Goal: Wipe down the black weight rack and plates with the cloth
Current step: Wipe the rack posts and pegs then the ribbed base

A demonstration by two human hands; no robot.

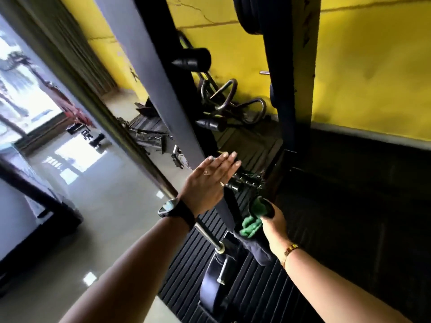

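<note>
Hands at rack [151, 73]: L hand [210, 180] flat and open, R hand [276, 226] gripping green cloth [251, 221].
Rack upright is a long grey-black post, long axis running diagonally frm top centre-left down to btm centre, low end by the hands; cone-tipped pegs [193, 60] point out of its right side, w/ yellow wall [373, 78] behind. L fingers straight, together, holding nothing, palm beside the post face, prob touching but hard to tell. R fingers curl round the cloth, pressing it on the post's low end, just right of L hand. Cloth is crumpled, bright green, w/ a darker fold hanging below. Black plates [254, 17] stacked at top edge. Chrome bar [206, 233] runs alongside the post, on its left, above ribbed floor mat [184, 271].
</note>
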